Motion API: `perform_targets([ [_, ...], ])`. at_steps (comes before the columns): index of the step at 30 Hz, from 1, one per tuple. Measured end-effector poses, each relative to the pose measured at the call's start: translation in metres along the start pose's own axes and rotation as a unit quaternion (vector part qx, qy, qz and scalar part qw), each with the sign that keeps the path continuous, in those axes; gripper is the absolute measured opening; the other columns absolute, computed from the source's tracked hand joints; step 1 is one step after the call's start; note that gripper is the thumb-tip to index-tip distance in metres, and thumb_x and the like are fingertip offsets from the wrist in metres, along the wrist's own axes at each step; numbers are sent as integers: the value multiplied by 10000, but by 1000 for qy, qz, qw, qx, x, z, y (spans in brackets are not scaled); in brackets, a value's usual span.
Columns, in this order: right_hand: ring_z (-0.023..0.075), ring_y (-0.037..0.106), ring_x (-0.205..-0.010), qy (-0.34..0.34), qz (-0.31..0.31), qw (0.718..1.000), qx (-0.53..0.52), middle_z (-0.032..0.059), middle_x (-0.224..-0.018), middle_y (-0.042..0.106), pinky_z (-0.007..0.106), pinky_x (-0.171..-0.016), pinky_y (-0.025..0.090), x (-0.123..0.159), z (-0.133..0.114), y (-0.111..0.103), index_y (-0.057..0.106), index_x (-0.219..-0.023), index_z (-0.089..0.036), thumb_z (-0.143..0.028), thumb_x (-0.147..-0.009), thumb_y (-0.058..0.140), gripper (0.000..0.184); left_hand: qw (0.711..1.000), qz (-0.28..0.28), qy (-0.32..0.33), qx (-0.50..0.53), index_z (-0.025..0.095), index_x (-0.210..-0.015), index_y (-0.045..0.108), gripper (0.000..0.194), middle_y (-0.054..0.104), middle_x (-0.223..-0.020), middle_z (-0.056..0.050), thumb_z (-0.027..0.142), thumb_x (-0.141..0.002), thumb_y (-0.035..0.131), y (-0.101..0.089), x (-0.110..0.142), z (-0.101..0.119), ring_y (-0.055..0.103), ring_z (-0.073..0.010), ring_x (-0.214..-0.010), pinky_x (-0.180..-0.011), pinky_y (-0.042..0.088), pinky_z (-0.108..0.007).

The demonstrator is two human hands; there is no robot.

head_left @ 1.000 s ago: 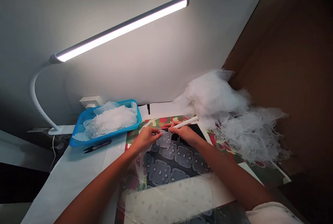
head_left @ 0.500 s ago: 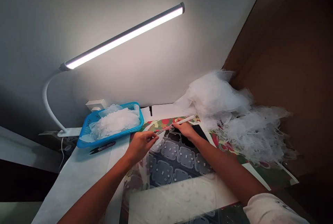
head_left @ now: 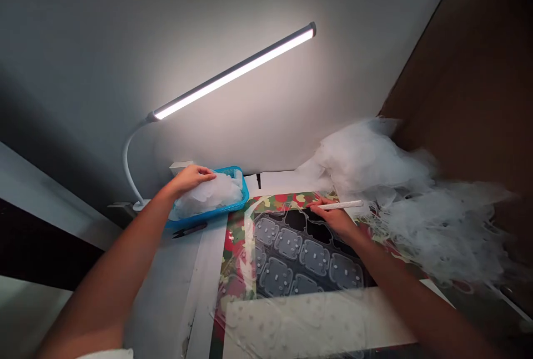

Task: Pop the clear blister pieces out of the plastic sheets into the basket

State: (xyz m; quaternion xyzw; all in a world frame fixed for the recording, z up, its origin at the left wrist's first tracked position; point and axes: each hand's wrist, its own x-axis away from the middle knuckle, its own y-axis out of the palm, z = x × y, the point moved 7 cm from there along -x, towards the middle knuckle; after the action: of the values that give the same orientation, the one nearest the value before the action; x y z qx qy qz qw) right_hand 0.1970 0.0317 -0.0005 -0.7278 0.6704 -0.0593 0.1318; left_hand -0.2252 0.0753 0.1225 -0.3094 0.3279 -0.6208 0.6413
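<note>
My left hand [head_left: 190, 179]: open, resting on clear plastic scraps [head_left: 212, 195] in a blue tray [head_left: 216, 213]. My right hand [head_left: 335, 219]: gripping a white stick [head_left: 343, 205].

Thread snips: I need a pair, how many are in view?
1: the black thread snips, just in front of the blue plastic tray. Others may be hidden.

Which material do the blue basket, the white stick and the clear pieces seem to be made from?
The blue basket looks like glossy moulded plastic, with a perforated wall. The white stick in the right hand seems smooth plastic, but painted wood is possible. The clear pieces under the left hand seem thin flexible plastic: translucent, softly folded.
</note>
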Motion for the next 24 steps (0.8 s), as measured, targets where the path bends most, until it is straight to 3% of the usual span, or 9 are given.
perform_targets([
  [3, 181, 554, -771, 2, 4, 1000, -3, 29, -861, 681, 302, -712, 411, 10, 1, -7, 572, -699, -206, -525, -754, 667, 337, 998, 55, -10, -41, 185, -897, 737, 477, 699, -800, -53, 566, -614, 689, -24, -23, -31, 602, -211, -724, -605, 429, -259],
  [5, 180, 568, -789, 6, 6, 1000, -3, 28, -885, 697, 303, -738, 417, 16, 0, -10, 572, -703, -211, -514, -764, 662, 323, 994, 91, -13, -63, 182, -900, 726, 462, 691, -796, -57, 559, -643, 653, -30, -26, -49, 590, -217, -735, -630, 425, -269],
  [8, 181, 586, -808, 17, 5, 1000, -4, 30, -912, 713, 298, -753, 422, 25, -3, -14, 577, -710, -213, -513, -760, 666, 316, 990, 113, -7, -85, 171, -843, 712, 446, 689, -768, -60, 571, -736, 547, -25, -18, -73, 590, -219, -730, -645, 431, -275],
  [11, 187, 598, -819, 20, 8, 1000, -8, 45, -950, 718, 301, -755, 434, 36, -6, -16, 586, -715, -212, -509, -766, 672, 314, 986, 133, 17, -95, 161, -891, 699, 486, 708, -875, -72, 557, -841, 423, -18, -3, -83, 615, -228, -830, -716, 465, -281],
  [14, 187, 614, -810, 21, 9, 999, -25, 55, -1015, 708, 302, -725, 450, 50, -4, -18, 590, -730, -212, -501, -789, 664, 304, 976, 184, 58, -104, 134, -1070, 658, 538, 668, -1093, -103, 480, -942, 266, -17, 10, -72, 583, -245, -1032, -916, 445, -343],
  [16, 179, 618, -767, 30, 10, 999, -37, 55, -1028, 701, 297, -681, 457, 59, 2, -18, 590, -739, -212, -509, -795, 657, 309, 969, 198, 95, -111, 140, -1141, 633, 519, 623, -1191, -104, 446, -961, 254, -10, 14, -54, 544, -246, -1129, -1021, 388, -376],
  [18, 166, 612, -716, 40, 19, 998, -44, 54, -1018, 699, 290, -645, 461, 65, 7, -18, 591, -738, -209, -525, -783, 664, 327, 967, 178, 137, -120, 178, -1141, 645, 453, 599, -1240, -87, 474, -928, 376, 5, 14, -32, 520, -250, -1178, -1066, 357, -385],
  [21, 161, 608, -695, 50, 36, 997, -47, 54, -992, 698, 288, -638, 471, 71, 12, -18, 595, -733, -205, -541, -762, 681, 348, 959, 129, 176, -183, 195, -1097, 666, 387, 581, -1271, -122, 457, -833, 559, 33, 12, -2, 487, -320, -1224, -1055, 366, -468],
  [24, 167, 614, -717, 48, 40, 997, -44, 60, -1008, 693, 294, -664, 481, 73, 12, -17, 595, -741, -205, -550, -777, 671, 355, 952, 119, 182, -218, 175, -948, 663, 249, 585, -1242, -170, 374, -824, 578, 46, 13, 16, 494, -361, -1214, -1009, 391, -521],
])
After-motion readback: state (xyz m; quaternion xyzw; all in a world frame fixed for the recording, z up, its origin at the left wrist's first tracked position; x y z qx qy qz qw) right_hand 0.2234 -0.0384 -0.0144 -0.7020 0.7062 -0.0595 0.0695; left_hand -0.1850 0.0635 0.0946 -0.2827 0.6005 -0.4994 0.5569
